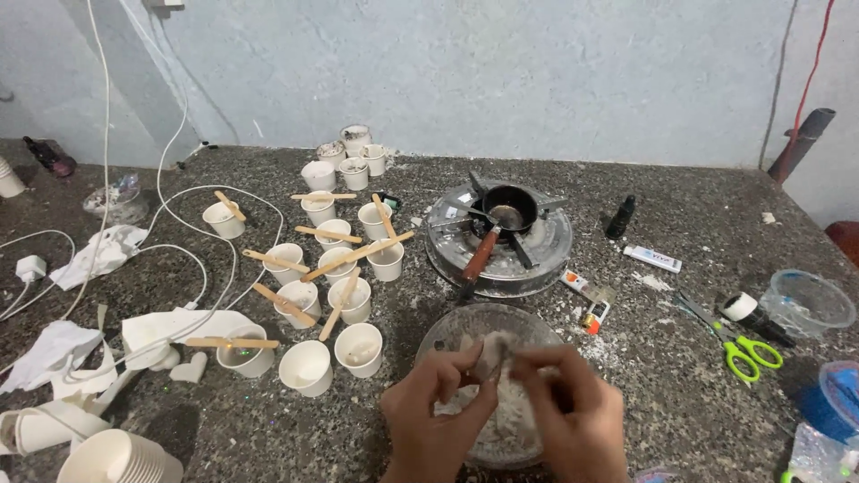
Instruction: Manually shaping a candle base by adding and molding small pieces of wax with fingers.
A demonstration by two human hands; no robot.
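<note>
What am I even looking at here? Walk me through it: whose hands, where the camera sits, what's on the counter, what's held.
There is one picture, taken by a camera worn on a person's head, looking down at their own bare hands. No machine is involved.

The left hand and right hand meet over a clear bowl of white flaky stuff, pinching a white lump between them.

On the speckled stone counter stand many small white paper cups, several with wooden sticks laid across them. Behind the bowl sits a round burner carrying a small black pan with a wooden handle. To the right lie green scissors and a small dark bottle; to the left, white cables.
</note>
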